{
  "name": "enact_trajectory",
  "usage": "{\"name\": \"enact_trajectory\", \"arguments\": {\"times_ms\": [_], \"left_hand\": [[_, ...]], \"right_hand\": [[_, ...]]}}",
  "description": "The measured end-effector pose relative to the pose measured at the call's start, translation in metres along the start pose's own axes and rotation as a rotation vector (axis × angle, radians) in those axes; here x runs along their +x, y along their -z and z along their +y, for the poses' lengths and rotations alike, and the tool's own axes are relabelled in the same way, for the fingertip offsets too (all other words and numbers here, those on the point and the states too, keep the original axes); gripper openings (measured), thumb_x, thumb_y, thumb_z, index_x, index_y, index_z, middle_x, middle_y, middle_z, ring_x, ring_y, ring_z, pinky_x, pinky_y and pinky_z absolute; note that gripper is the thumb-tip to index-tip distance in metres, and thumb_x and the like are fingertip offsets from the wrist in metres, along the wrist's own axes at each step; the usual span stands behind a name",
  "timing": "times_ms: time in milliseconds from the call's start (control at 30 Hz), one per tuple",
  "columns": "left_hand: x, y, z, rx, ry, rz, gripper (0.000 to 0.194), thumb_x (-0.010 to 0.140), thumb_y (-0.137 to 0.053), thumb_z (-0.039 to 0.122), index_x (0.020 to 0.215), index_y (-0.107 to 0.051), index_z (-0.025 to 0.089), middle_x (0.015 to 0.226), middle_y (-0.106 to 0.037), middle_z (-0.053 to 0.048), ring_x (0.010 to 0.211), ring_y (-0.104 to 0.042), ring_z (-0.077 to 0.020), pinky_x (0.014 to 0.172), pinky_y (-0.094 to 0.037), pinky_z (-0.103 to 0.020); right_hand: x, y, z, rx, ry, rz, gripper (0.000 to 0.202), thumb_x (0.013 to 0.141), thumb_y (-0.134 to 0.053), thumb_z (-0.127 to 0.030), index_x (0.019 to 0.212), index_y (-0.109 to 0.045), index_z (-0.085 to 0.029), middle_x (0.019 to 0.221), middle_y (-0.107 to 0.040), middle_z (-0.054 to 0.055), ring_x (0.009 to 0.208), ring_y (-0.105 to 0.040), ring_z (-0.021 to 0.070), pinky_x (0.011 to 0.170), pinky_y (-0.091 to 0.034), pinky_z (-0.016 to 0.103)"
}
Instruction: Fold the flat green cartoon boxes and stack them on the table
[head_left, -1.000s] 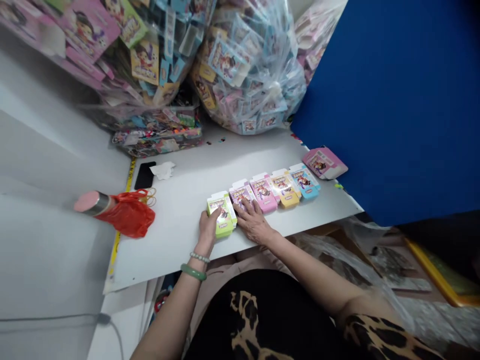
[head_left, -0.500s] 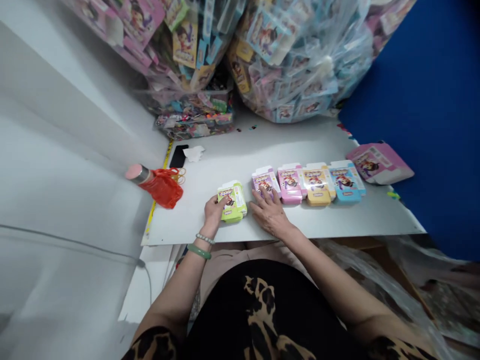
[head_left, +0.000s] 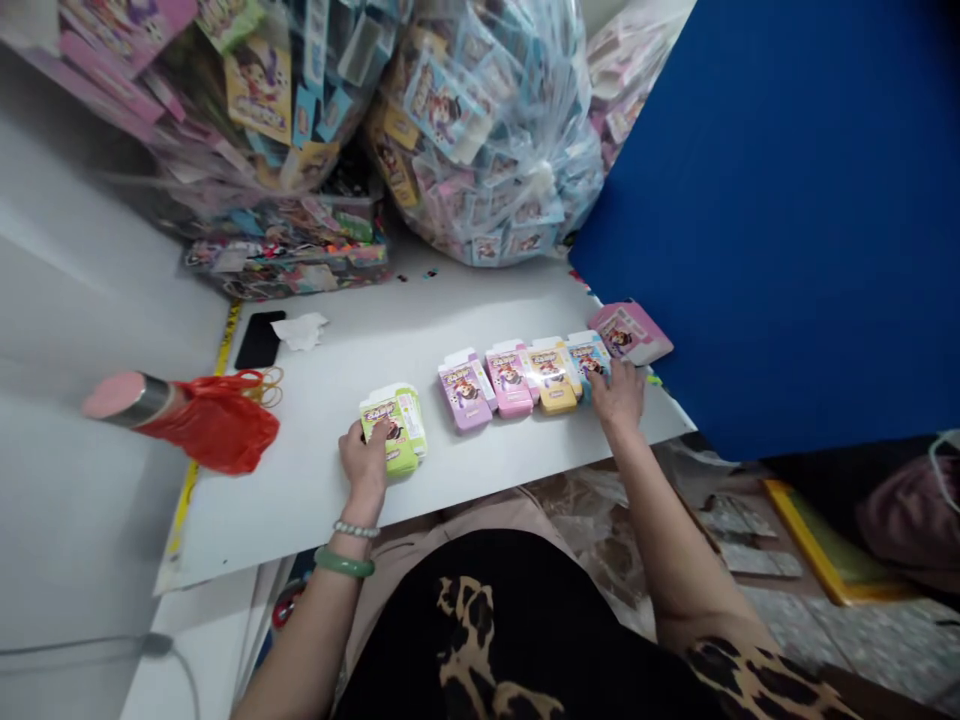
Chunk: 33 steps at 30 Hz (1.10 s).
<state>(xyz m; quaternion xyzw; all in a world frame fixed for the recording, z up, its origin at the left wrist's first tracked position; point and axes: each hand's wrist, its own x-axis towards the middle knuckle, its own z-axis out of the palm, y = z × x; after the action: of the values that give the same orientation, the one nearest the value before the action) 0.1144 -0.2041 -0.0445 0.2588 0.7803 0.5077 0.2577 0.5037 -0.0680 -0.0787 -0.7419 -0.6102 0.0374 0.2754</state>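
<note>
The boxes [head_left: 511,378] are green, purple, pink, yellow and blue. The shirt [head_left: 555,600] is black and leopard-print, the bangle [head_left: 343,563] green.

Soft, dim light; glare on plastic bag [head_left: 499,145]; top-right corner dark.

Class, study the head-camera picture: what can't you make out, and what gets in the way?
All in the head view:
Lower part of the blue box: covered by the right hand.
Whether the fingers of the left hand reach beneath the green box: hidden by hand and box.
Part of the black phone: overlapped by white tissue.
Fine print on the yellow box: too small.
Top of the left clear bag: cut off by the picture's edge.
</note>
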Motion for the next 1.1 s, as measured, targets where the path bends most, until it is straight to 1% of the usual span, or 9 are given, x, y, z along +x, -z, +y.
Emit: {"name": "enact_trajectory", "arguments": {"times_ms": [67,167,333,467,600,800,900,1000,1100], "left_hand": [[0.001,0.000,0.002,-0.007,-0.015,0.005,0.031,0.068,-0.068,0.040,0.084,-0.071,0.014,0.074,-0.071,-0.005,0.064,-0.063,-0.0205,0.055,-0.047,-0.027],[0.006,0.003,-0.001,0.055,-0.049,-0.016,0.027,0.069,-0.068,0.039,0.083,-0.071,0.016,0.075,-0.069,-0.005,0.074,-0.064,-0.0232,0.065,-0.052,-0.031],[-0.001,-0.001,-0.008,0.282,-0.151,0.064,0.029,0.080,-0.060,0.040,0.097,-0.069,0.018,0.096,-0.067,-0.009,0.096,-0.062,-0.0270,0.086,-0.050,-0.038],[-0.008,-0.003,-0.006,0.454,-0.146,0.022,0.035,0.087,-0.053,0.047,0.106,-0.065,0.020,0.109,-0.066,-0.012,0.099,-0.062,-0.0292,0.087,-0.047,-0.039],[-0.005,0.004,0.001,0.634,-0.155,-0.025,0.037,0.085,-0.056,0.051,0.100,-0.069,0.020,0.100,-0.068,-0.015,0.095,-0.062,-0.0344,0.082,-0.045,-0.043],[-0.010,0.012,0.004,0.447,-0.241,-0.009,0.029,0.082,-0.062,0.037,0.100,-0.073,0.018,0.096,-0.065,-0.011,0.098,-0.061,-0.0288,0.088,-0.047,-0.037],[-0.017,0.015,0.008,0.369,-0.270,0.080,0.028,0.078,-0.066,0.030,0.102,-0.073,0.017,0.104,-0.062,-0.010,0.103,-0.059,-0.0263,0.095,-0.046,-0.036],[-0.028,0.019,0.020,0.195,-0.264,0.148,0.021,0.077,-0.066,0.029,0.095,-0.071,0.019,0.100,-0.063,-0.007,0.098,-0.060,-0.0233,0.094,-0.048,-0.035],[-0.045,0.022,0.037,-0.172,-0.071,-0.039,0.020,0.077,-0.068,0.038,0.083,-0.067,0.019,0.079,-0.065,-0.003,0.072,-0.061,-0.0190,0.072,-0.053,-0.033]], "right_hand": [[0.007,-0.009,0.004,-0.009,-0.023,-0.064,0.047,0.088,-0.044,-0.045,0.116,-0.062,-0.012,0.118,-0.059,0.022,0.108,-0.053,0.0349,0.094,-0.043,0.052],[0.007,-0.020,0.004,-0.013,-0.016,-0.025,0.048,0.087,-0.045,-0.048,0.118,-0.063,-0.016,0.124,-0.056,0.020,0.108,-0.052,0.0341,0.092,-0.043,0.051],[0.000,-0.028,0.004,-0.003,0.087,-0.036,0.049,0.086,-0.046,-0.050,0.120,-0.062,-0.018,0.125,-0.054,0.017,0.110,-0.050,0.0328,0.095,-0.042,0.048],[-0.008,-0.030,-0.009,0.019,0.125,-0.039,0.049,0.087,-0.045,-0.049,0.120,-0.062,-0.018,0.125,-0.054,0.017,0.111,-0.050,0.0324,0.096,-0.041,0.048],[-0.017,-0.027,-0.022,0.013,0.115,-0.038,0.050,0.090,-0.042,-0.044,0.126,-0.060,-0.015,0.133,-0.050,0.021,0.117,-0.048,0.0344,0.100,-0.039,0.052],[-0.041,-0.010,-0.030,0.079,0.208,0.067,0.048,0.091,-0.044,-0.040,0.128,-0.056,-0.011,0.145,-0.041,0.025,0.133,-0.040,0.0392,0.104,-0.035,0.062],[-0.065,0.001,-0.057,0.230,0.343,0.047,0.040,0.092,-0.044,-0.038,0.122,-0.060,-0.018,0.145,-0.044,0.019,0.135,-0.042,0.0348,0.106,-0.039,0.059],[-0.095,0.014,-0.102,0.465,0.420,-0.081,0.030,0.092,-0.046,-0.039,0.108,-0.066,-0.023,0.130,-0.059,0.014,0.125,-0.053,0.0301,0.105,-0.043,0.054],[-0.119,0.026,-0.153,0.803,0.348,-0.386,0.031,0.088,-0.054,-0.043,0.110,-0.066,-0.023,0.113,-0.069,0.011,0.106,-0.064,0.0266,0.095,-0.052,0.048]]}}
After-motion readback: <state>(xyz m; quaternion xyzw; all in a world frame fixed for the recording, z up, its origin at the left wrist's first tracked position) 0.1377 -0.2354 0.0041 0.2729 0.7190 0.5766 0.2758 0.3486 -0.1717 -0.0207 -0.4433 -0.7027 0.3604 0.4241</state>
